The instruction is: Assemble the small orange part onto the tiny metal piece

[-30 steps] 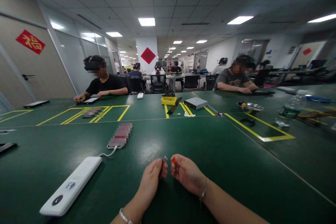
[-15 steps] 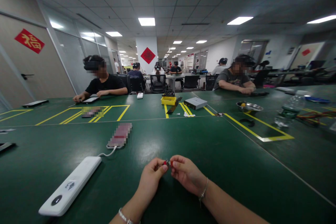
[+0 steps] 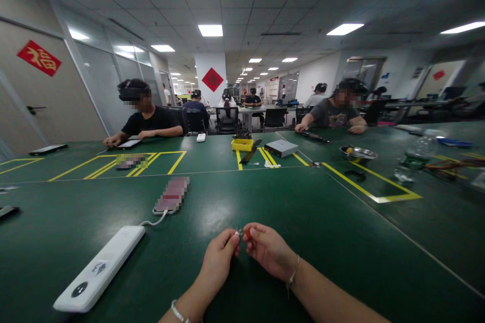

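My left hand [image 3: 219,258] pinches a small silvery metal piece [image 3: 239,232] between thumb and index finger. Close beside it, my right hand [image 3: 270,251] grips a small orange-red piece [image 3: 248,233] in its fingertips. Both hands are just above the green table, fingertips nearly meeting. The pieces are too small for me to tell their kind or whether they are joined.
A white power bank [image 3: 102,265] is cabled to a phone [image 3: 173,194] on my left. Farther off are a yellow tray [image 3: 242,145], a grey box [image 3: 281,148], a metal bowl [image 3: 366,154] and a plastic bottle [image 3: 415,156]. Two people sit across the table.
At my left fingertips the red bit has gone from sight and silver metal shows. The person across on the right has reached out sideways, and a dark object there has shifted left.
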Demonstrator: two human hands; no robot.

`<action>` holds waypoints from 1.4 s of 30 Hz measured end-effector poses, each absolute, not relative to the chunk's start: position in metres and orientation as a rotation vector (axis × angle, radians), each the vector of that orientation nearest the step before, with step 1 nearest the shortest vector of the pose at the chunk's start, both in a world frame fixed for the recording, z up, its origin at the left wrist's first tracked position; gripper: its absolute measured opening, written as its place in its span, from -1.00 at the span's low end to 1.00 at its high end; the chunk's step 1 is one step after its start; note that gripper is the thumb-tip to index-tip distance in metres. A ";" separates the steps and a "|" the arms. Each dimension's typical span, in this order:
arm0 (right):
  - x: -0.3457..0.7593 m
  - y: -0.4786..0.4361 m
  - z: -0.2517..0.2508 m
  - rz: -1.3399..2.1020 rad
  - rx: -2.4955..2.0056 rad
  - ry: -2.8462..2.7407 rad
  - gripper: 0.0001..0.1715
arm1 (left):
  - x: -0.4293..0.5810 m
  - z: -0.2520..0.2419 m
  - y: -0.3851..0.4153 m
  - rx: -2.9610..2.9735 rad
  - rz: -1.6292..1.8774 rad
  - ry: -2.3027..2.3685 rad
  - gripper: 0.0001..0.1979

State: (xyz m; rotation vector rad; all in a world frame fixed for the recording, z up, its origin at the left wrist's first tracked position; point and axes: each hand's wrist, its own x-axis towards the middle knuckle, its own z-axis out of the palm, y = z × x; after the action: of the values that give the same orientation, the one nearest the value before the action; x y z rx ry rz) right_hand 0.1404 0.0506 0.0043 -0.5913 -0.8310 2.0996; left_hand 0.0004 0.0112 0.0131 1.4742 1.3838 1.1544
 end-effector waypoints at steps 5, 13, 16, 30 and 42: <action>0.140 0.050 0.006 2.105 -0.596 -0.791 -0.86 | 0.001 0.016 0.010 1.372 1.247 1.363 -0.61; 0.141 0.049 0.005 2.064 -0.573 -0.770 -0.80 | 0.000 0.018 0.010 1.363 1.217 1.290 -0.74; 0.139 0.050 0.006 2.045 -0.570 -0.739 -0.83 | 0.000 0.021 0.009 1.411 1.177 1.327 -0.78; 0.129 0.042 0.008 1.815 -0.740 -0.724 -0.78 | 0.003 0.019 0.006 1.566 1.117 1.419 -0.74; 0.131 0.035 0.014 1.482 -0.993 -1.256 -0.54 | 0.000 0.022 0.007 1.526 1.139 1.439 -0.70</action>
State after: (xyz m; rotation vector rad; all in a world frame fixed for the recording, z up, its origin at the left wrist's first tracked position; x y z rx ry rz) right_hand 0.1306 0.0348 0.0137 -0.9929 -1.2560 1.4819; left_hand 0.0004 0.0073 0.0222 1.5259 1.4394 1.1393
